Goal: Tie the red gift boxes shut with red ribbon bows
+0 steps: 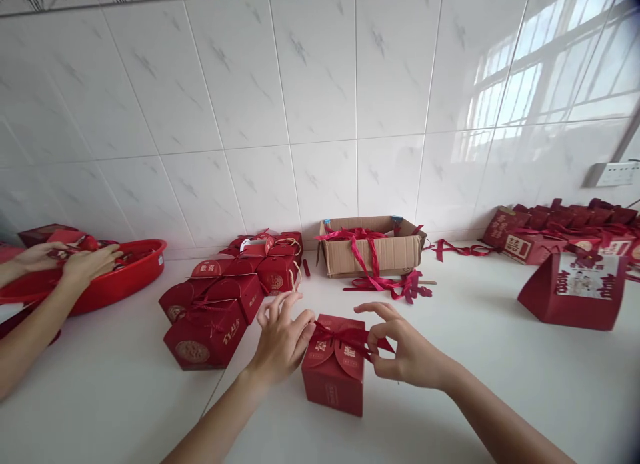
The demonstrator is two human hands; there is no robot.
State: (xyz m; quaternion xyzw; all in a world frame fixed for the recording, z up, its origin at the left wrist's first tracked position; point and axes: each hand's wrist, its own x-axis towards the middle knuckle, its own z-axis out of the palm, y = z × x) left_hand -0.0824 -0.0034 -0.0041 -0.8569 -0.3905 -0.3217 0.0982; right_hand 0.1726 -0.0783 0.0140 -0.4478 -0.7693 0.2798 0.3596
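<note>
A small red gift box (333, 383) with gold lettering stands upright on the white counter in front of me. Across its folded top runs a dark red ribbon (345, 333), which looks crossed or knotted near the middle. My left hand (283, 337) is at the box's left top edge, thumb and forefinger pinched on one ribbon end, other fingers raised. On the right side, my right hand (407, 347) pinches the other end between thumb and fingertips. The ribbon stretches between both hands over the lid.
Several closed red gift boxes (215, 327) stand grouped at left. Behind, a cardboard box (373, 256) holds red ribbons. A peaked red box (575, 304) and rows of boxes (555, 224) are at right. Another person's hands (83, 264) reach into a red basin (125, 284) at far left.
</note>
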